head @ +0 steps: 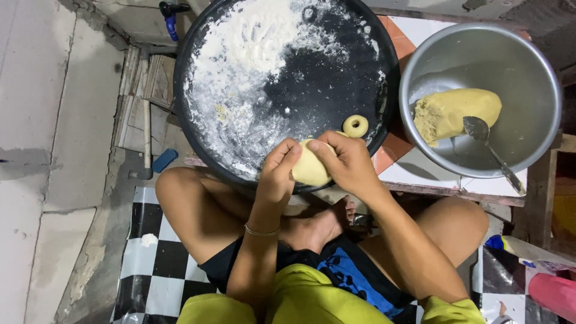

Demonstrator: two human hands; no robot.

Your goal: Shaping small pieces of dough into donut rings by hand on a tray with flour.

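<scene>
Seated cross-legged on a black-and-white checkered mat, beside a rough grey concrete floor. Left hand and right hand both curled closed around one pale yellow dough ball, fingers pressing it from two sides, just over the near rim of a big round black tray. Tray dusted with white flour, thick on the left part, bare and dark on the right. One small dough ring lying on the tray, just beside the right hand. To the right, on a low tiled surface, a round metal bowl with a large dough lump and a metal spoon touching it. A thin bracelet on the left wrist.
</scene>
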